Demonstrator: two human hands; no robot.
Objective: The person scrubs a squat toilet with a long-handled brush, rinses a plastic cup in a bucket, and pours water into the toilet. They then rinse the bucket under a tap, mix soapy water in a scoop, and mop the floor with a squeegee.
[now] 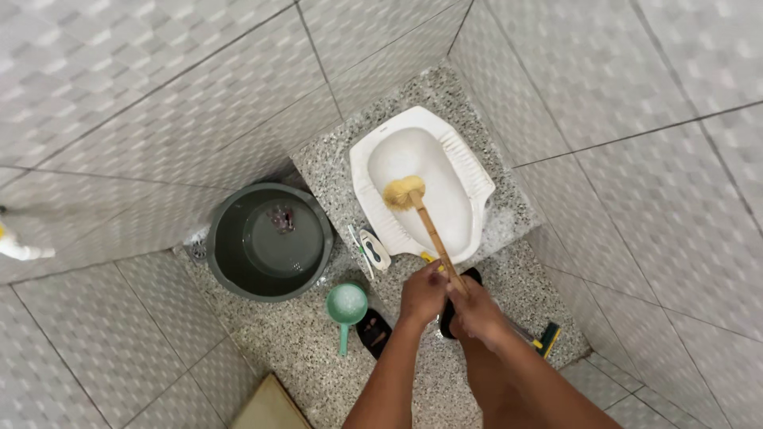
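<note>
Over the near rim of the white squat toilet pan [461, 171], both hands meet on 1 tool. The left hand [421, 294] and the right hand [474, 308] are each clenched around the near end of the wooden handle of a long scrubbing brush [425, 224], touching one another, the left just beside and slightly nearer the bucket side. From there the handle slants up and away into the pan, and the pale yellow bristle head rests against the pan's inner surface near its middle (whether it presses hard or only lies there, I cannot tell).

That pan sits in a raised speckled granite platform [334, 163] that runs into the far corner between 2 tiled walls [159, 87]. Below the platform's near edge the floor [302, 349] is the same speckled stone. On it, at the left edge against the wall, stands a round grey bucket [230, 274] holding water. Just beside the bucket's near right side lies a green plastic dipper [347, 305], its handle pointing toward the person. Between the bucket and the pan lies a small white and dark object [373, 250], too small to identify. Dark sandals [375, 332] show on the floor beneath the forearms, 1 just right of the dipper. A yellow and dark object [548, 338] lies at the floor's right edge, partly hidden by the right arm.
</note>
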